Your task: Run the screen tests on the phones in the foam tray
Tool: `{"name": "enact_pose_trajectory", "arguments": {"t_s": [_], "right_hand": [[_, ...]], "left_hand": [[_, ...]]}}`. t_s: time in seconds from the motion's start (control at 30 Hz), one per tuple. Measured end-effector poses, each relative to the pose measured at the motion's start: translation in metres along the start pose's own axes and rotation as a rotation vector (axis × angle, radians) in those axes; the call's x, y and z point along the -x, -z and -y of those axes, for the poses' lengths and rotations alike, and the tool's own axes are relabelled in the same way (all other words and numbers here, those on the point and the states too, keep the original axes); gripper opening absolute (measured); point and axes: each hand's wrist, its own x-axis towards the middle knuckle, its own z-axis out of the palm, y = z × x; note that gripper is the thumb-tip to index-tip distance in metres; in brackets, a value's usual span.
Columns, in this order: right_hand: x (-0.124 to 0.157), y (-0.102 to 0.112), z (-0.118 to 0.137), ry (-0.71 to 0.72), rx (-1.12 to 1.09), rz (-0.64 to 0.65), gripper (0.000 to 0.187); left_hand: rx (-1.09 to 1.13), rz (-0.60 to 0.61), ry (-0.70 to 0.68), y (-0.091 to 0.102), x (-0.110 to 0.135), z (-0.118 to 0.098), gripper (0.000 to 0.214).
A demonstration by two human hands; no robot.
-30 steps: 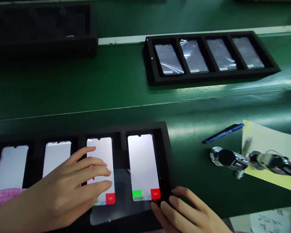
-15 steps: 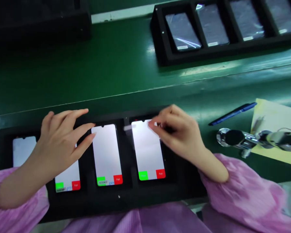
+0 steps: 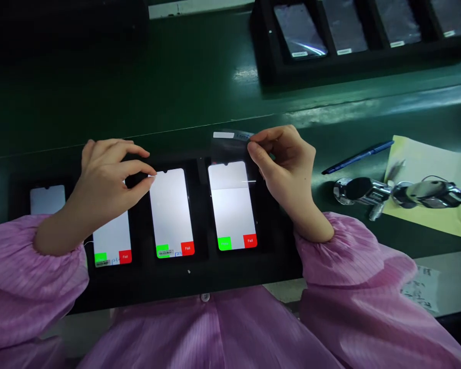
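My right hand (image 3: 286,161) pinches the corner of a clear protective film (image 3: 230,146) that bears a white label and blue handwriting. The film hangs over the upper part of the rightmost phone (image 3: 233,210), whose lit white screen shows a green and a red box. At the top left corner of the neighbouring phone (image 3: 171,210) is my left hand (image 3: 113,177), thumb and forefinger tips pressed together. Whatever they may hold there is too small to make out. My left forearm and hand partly cover two more lit phones, a nearer one (image 3: 113,243) and a far-left one (image 3: 48,200).
The phones lie in a black tray (image 3: 200,271) at the front. Behind, a black rack (image 3: 276,77) holds several dark phones. On the right are a blue pen (image 3: 357,157), yellow paper (image 3: 426,220) and shiny metal parts (image 3: 369,192). A dark box (image 3: 61,41) stands back left.
My right hand has lifted the film's upper edge away from the rightmost phone. My left thumb and forefinger have come together at the neighbouring phone's corner. The camera view has shifted.
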Motion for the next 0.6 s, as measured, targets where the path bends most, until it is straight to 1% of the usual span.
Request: {"name": "enact_pose_trajectory", "arguments": {"t_s": [0.07, 0.13, 0.17, 0.23, 0.3, 0.37, 0.43, 0.47, 0.5, 0.57, 0.6], "right_hand": [[0.005, 0.003, 0.005, 0.001, -0.01, 0.025, 0.005], [0.016, 0.008, 0.014, -0.011, -0.005, 0.082, 0.007], [0.024, 0.013, 0.02, -0.025, 0.007, 0.13, 0.009], [0.043, 0.024, 0.032, -0.056, 0.057, 0.275, 0.009], [0.061, 0.038, 0.044, -0.064, 0.143, 0.466, 0.008], [0.074, 0.053, 0.052, -0.022, 0.226, 0.674, 0.013], [0.081, 0.064, 0.055, 0.072, 0.28, 0.819, 0.02], [0.083, 0.066, 0.055, 0.136, 0.304, 0.84, 0.021], [0.085, 0.066, 0.055, 0.212, 0.322, 0.819, 0.021], [0.089, 0.057, 0.058, 0.378, 0.357, 0.729, 0.019], [0.092, 0.05, 0.061, 0.46, 0.373, 0.685, 0.018]], "left_hand": [[-0.006, -0.008, -0.014, 0.005, 0.008, -0.009, 0.023], [0.04, 0.001, -0.048, 0.012, 0.025, -0.022, 0.014], [0.094, 0.008, -0.079, 0.016, 0.036, -0.03, 0.012], [0.239, 0.048, -0.154, 0.023, 0.061, -0.045, 0.01], [0.361, 0.146, -0.218, 0.028, 0.088, -0.059, 0.015], [0.459, 0.257, -0.231, 0.031, 0.111, -0.073, 0.02], [0.568, 0.35, -0.245, 0.033, 0.127, -0.082, 0.022], [0.621, 0.381, -0.259, 0.034, 0.133, -0.085, 0.023], [0.653, 0.401, -0.272, 0.035, 0.138, -0.085, 0.024], [0.626, 0.405, -0.284, 0.043, 0.144, -0.079, 0.028], [0.575, 0.38, -0.275, 0.049, 0.145, -0.073, 0.032]]}}
